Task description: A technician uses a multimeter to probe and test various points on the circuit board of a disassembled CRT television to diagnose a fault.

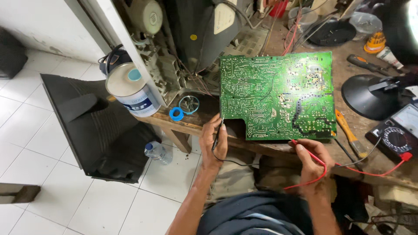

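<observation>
White floor tiles (pixel 39 143) lie below a cluttered wooden workbench (pixel 374 169), seen from above by the person seated at it.

At the bench's near edge, the left hand (pixel 214 143) is closed around a black test probe (pixel 217 132), held upright, its tip touching the lower left corner of a large green circuit board (pixel 276 93). A black lead runs down from that hand. The right hand (pixel 310 157) pinches a red test probe (pixel 305 149) between thumb and fingers, its tip at the board's lower edge, toward the right. A red lead (pixel 370 173) loops from this hand across the bench to a black multimeter (pixel 398 132) at the far right.

The board lies flat on the bench, solder side up, between the two hands and beyond them. Just right of it rests an orange-handled tool (pixel 348 130). Behind the board stands the opened back of an old television (pixel 196 30). To the left, a white tin with a blue spot on its lid (pixel 130 85) sits near a blue ring (pixel 176 114). On the floor stand a dark plastic television shell (pixel 96 126) and a clear water bottle (pixel 156 151).
</observation>
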